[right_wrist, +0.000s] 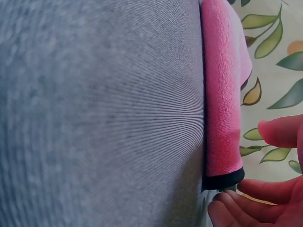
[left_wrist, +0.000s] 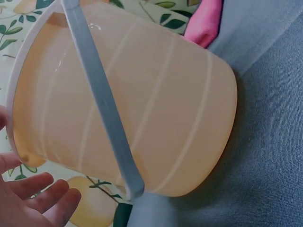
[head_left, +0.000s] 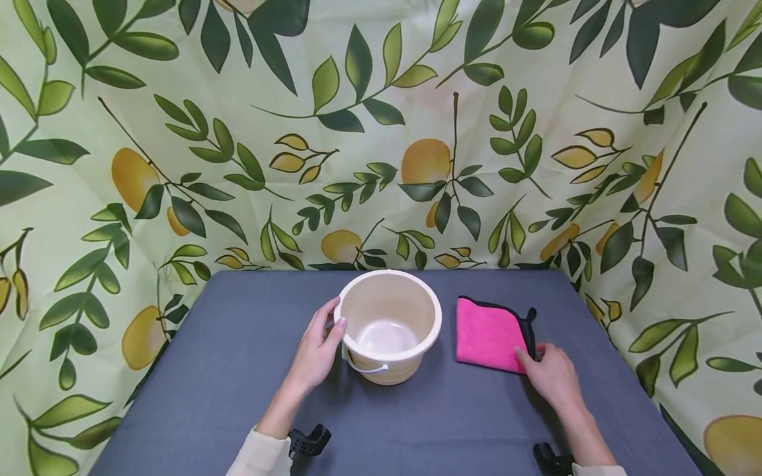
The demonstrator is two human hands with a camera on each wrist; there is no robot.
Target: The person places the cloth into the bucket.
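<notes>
The background is filled by a pale fabric [head_left: 357, 149] printed with green leaves and yellow fruit, in front of which a table [head_left: 196, 380] covered in grey-blue cloth is spread across the lower frame. At the centre, just below mid-frame, an upright beige bucket [head_left: 388, 297] is seen; its left rim is touched by the left hand [head_left: 312, 354], by which part of its side is hidden. The fingers there are held loosely apart, and the bucket's wall is crossed by a handle [left_wrist: 102, 99] (hanging down, in the left wrist view). Right of centre, a folded pink towel [head_left: 485, 334] with black trim [head_left: 528, 334] is laid flat, well within reach of the bucket but apart from it. Its lower right corner is met by the right hand [head_left: 553, 377]; the thumb is raised clear of the towel, the other fingers being set at its edge. Black devices [head_left: 309, 441] are worn at both wrists, below pale sleeves [head_left: 262, 456]
</notes>
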